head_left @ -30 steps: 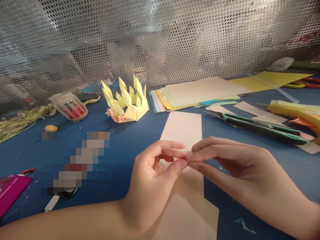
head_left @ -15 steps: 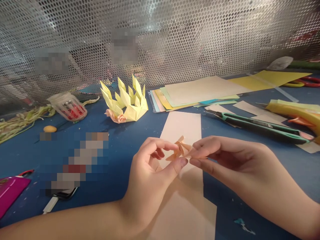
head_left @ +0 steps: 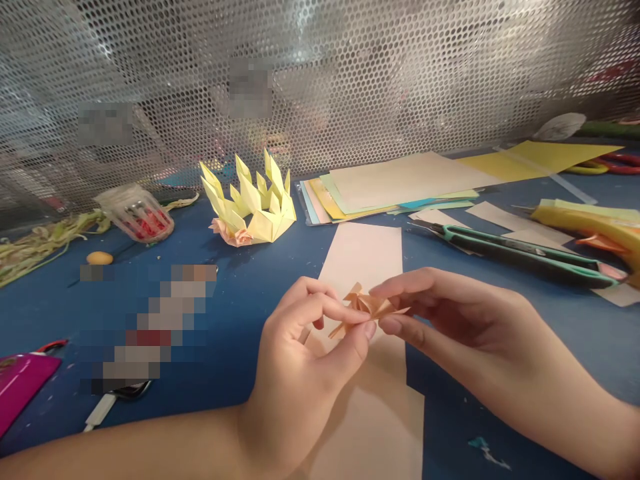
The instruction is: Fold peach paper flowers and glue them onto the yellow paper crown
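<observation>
A small peach-coloured folded paper flower, with several pointed flaps, is held above a pale paper strip. My left hand pinches its near side between thumb and index finger. From the other side, my right hand has its index finger at the flower's top and its thumb below, with a pointed flap reaching between them. My fingertips hide part of the folds. Beyond the hands stands a yellow folded-paper crown with a pink paper rose at its front.
Coloured paper sheets lie at the back. To the right are a black-and-green cutter, a yellow glue gun and red-handled scissors. On the left are a clear jar with red bits, a pixelated object and a magenta packet.
The paper flower has turned and tilted in my fingers. My left index finger has moved down over it, and my right index finger has lifted away from the thumb.
</observation>
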Demonstrator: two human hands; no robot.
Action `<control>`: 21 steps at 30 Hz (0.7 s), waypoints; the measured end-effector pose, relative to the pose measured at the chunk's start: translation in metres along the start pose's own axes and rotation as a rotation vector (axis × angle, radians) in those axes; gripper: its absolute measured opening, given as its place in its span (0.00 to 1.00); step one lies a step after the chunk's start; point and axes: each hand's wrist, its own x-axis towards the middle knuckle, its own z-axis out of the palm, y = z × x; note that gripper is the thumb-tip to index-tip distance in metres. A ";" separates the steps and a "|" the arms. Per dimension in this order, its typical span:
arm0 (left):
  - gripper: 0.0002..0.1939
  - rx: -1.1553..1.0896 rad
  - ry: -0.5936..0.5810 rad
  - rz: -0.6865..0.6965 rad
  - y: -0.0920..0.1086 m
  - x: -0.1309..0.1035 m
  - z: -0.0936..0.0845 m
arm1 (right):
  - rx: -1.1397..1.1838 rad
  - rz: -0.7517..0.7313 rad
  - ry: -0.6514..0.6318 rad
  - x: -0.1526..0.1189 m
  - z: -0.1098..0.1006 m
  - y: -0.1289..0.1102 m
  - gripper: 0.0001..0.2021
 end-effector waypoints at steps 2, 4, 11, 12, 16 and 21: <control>0.08 0.008 0.010 0.013 -0.001 0.000 0.000 | -0.033 0.006 -0.013 0.000 -0.001 0.001 0.06; 0.07 -0.007 0.007 0.018 -0.002 0.000 0.000 | -0.066 -0.004 -0.028 0.001 -0.002 0.002 0.04; 0.08 -0.020 -0.007 0.016 -0.003 0.000 0.002 | -0.146 0.021 -0.034 0.002 -0.006 0.005 0.03; 0.08 -0.015 -0.007 0.014 -0.003 0.000 0.002 | -0.148 0.030 -0.031 0.002 -0.006 0.005 0.03; 0.07 0.005 -0.004 -0.009 -0.003 0.001 0.002 | -0.141 0.055 -0.019 0.002 -0.006 0.007 0.04; 0.07 0.005 -0.002 -0.034 -0.003 0.001 0.001 | -0.096 0.117 0.001 0.004 -0.004 0.002 0.04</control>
